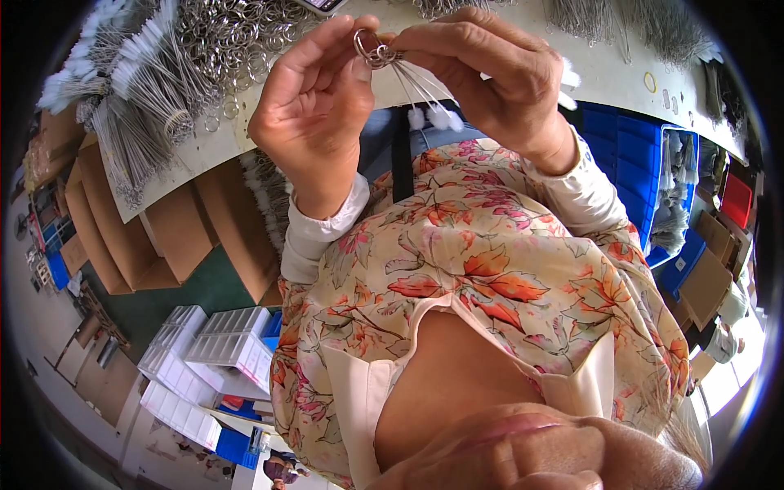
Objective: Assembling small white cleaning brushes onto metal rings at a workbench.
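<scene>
Both hands' fingers (pixel 371 37) hide most of the ring (pixel 369 51) (brush stems dangle).

Shiny metal ring (pixel 371 51), thin wire brushes (pixel 420 90) with fluffy white tips, matt white table (pixel 604 61)

Our pale, cream-coloured worktable (pixel 604 65) is carrying heaps of wire parts.
We are seeing a loose pile of small silver metal split rings (pixel 237 37) lying on it, bundles of thin wire brushes with white fluffy tips (pixel 131 90) spreading beside them toward its left edge, more grey wire bundles (pixel 653 24) resting at its far right, and a single yellow ring (pixel 650 82) sitting nearby.
</scene>
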`<state>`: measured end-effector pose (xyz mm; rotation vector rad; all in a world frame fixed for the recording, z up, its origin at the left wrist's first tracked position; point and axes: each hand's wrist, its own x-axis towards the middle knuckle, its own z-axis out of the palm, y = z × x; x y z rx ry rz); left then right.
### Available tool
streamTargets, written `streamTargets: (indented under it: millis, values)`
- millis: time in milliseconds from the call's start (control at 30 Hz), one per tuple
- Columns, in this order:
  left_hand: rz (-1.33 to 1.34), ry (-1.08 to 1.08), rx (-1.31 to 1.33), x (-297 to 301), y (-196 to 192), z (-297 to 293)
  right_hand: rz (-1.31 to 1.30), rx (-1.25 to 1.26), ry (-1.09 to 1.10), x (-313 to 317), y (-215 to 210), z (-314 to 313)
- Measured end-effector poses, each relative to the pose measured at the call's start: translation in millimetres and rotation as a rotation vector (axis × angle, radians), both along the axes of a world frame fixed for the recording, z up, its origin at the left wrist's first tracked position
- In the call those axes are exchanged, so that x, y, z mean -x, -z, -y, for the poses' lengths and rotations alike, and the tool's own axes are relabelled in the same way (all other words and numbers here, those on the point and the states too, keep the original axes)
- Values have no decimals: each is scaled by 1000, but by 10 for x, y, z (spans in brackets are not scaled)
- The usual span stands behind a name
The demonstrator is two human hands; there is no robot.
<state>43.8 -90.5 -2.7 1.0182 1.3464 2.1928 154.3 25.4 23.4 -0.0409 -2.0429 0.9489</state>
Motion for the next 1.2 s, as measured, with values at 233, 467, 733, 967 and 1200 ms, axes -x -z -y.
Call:
streamTargets:
  millis: [233,467,733,967,1200]
  values:
    - [-157,96,10,66,-13,40,177,283,22,-8,-11,67]
    - [-224,171,126,134,-118,81,268,228,-55,-63,-86,28]
    - [-161,232,210,202,-137,96,273,26,-33,-68,-93,38]
    - [-252,255,260,300,-223,79,402,343,-140,-53,-117,0]
    - [304,473,228,399,-178,88,479,1212,-549,53,20,-53]
